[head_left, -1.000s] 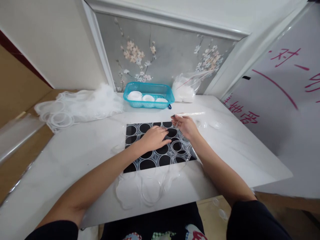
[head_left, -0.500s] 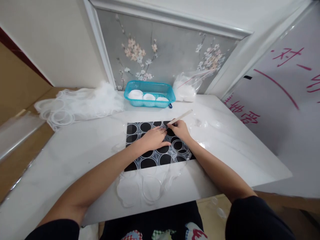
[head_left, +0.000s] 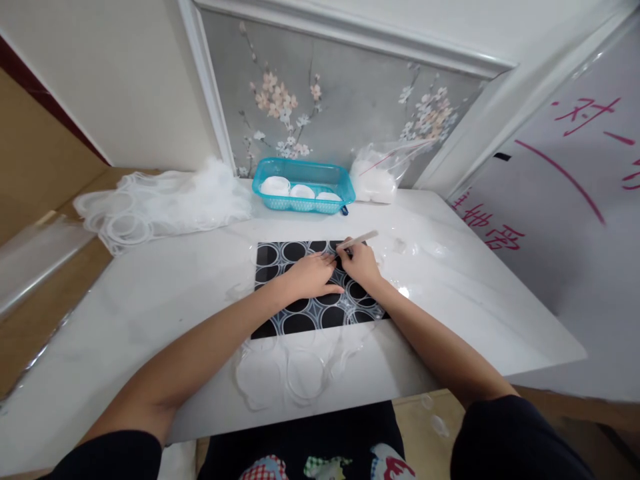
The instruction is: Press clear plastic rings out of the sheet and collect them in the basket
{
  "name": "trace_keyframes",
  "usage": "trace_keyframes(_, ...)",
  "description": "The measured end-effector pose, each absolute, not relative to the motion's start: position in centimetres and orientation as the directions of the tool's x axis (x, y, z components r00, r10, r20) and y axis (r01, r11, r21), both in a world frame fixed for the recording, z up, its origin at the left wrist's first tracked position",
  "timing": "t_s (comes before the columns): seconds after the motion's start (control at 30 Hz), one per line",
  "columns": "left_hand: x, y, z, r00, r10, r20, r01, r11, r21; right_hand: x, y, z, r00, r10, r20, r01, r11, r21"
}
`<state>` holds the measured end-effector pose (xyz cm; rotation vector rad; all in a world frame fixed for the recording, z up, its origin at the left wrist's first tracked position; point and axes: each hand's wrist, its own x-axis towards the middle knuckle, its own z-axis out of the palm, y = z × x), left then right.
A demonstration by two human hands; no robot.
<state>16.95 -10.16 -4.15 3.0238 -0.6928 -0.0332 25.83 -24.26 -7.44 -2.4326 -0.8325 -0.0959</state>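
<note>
Your right hand (head_left: 359, 262) pinched the pen (head_left: 365, 238); your left hand (head_left: 313, 275) pressed the sheet (head_left: 295, 325), thumb apart from its fingers.

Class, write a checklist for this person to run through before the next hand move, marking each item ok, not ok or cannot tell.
1. Left hand resting on the patterned sheet: ok.
2. White tool gripped in the right hand: ok.
3. Tool tip clear of the left fingers: cannot tell; too small, very close to them.
4. Sheet free of loose plastic: not ok; some overlaps its right part.
5. Blue tray upright, behind the sheet: ok.
</note>
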Motion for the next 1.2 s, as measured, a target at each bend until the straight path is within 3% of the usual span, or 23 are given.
trace_keyframes(0.1, 16.9, -10.3, -3.8, 0.905, -0.425, -0.025, -0.422, -0.903, 0.085, 25.3, -23.8, -7.5, 0.672, 0.694, 0.257, 0.74, -0.633, -0.226)
trace_keyframes(0.17, 16.7, -10.3, -3.7, 0.907, -0.42, -0.033, -0.416, -0.905, 0.086, 26.9, -24.0, -6.7, 0.675, 0.688, 0.265, 0.736, -0.652, -0.184)
trace_keyframes(0.23, 16.5, -10.4, -3.7, 0.906, -0.421, -0.037, -0.418, -0.906, 0.063, 29.8, -24.7, -5.1, 0.817, 0.489, 0.305, 0.568, -0.774, -0.281)
trace_keyframes(0.27, 16.4, -10.4, -3.7, 0.903, -0.428, -0.04, -0.425, -0.903, 0.058, 31.5, -25.3, -4.2, 0.91, 0.257, 0.326, 0.379, -0.835, -0.399)
trace_keyframes(0.33, 16.1, -10.3, -3.6, 0.886, -0.462, -0.034, -0.458, -0.885, 0.079, 34.4, -26.4, -2.6, 0.925, 0.031, 0.377, 0.229, -0.841, -0.491)
trace_keyframes(0.37, 16.0, -10.1, -3.5, 0.874, -0.486, -0.013, -0.482, -0.87, 0.099, 35.2, -26.8, -2.0, 0.91, -0.077, 0.406, 0.211, -0.759, -0.616)
trace_keyframes(0.43, 15.9, -9.5, -3.0, 0.875, -0.482, 0.054, -0.485, -0.864, 0.135, 35.4, -26.9, -1.7, 0.918, -0.124, 0.378, 0.271, -0.5, -0.822)
trace_keyframes(0.5, 16.0, -8.4, -2.4, 0.925, -0.369, 0.089, -0.379, -0.909, 0.175, 33.9, -26.3, -2.2, 0.985, -0.068, 0.156, 0.153, -0.047, -0.987)
trace_keyframes(0.57, 16.1, -6.8, -2.0, 0.973, -0.229, 0.03, -0.23, -0.95, 0.21, 31.8, -25.3, -2.8, 0.982, 0.111, -0.153, -0.181, 0.326, -0.928)
trace_keyframes(0.63, 16.2, -5.1, -2.0, 0.974, -0.212, -0.081, -0.191, -0.958, 0.212, 30.1, -24.4, -3.1, 0.892, 0.284, -0.351, -0.447, 0.445, -0.776)
trace_keyframes(0.73, 16.3, -3.6, -2.7, 0.957, -0.262, -0.124, -0.237, -0.954, 0.185, 28.7, -23.7, -2.6, 0.8, 0.402, -0.446, -0.596, 0.442, -0.67)
trace_keyframes(0.87, 16.6, -3.3, -3.1, 0.971, -0.222, -0.092, -0.21, -0.97, 0.122, 27.6, -23.6, -1.6, 0.722, 0.495, -0.484, -0.692, 0.486, -0.534)
trace_keyframes(0.97, 16.7, -3.4, -2.9, 0.977, -0.201, -0.074, -0.196, -0.978, 0.071, 26.9, -23.6, -1.1, 0.689, 0.55, -0.471, -0.72, 0.452, -0.526)
trace_keyframes(1.07, 16.4, -3.8, -2.7, 0.974, -0.218, -0.055, -0.216, -0.975, 0.041, 26.7, -23.2, -1.2, 0.755, 0.541, -0.369, -0.626, 0.431, -0.649)
trace_keyframes(1.2, 15.6, -5.1, -2.9, 0.952, -0.305, -0.008, -0.304, -0.952, 0.042, 26.9, -22.3, -2.3, 0.904, 0.424, -0.057, -0.243, 0.398, -0.885)
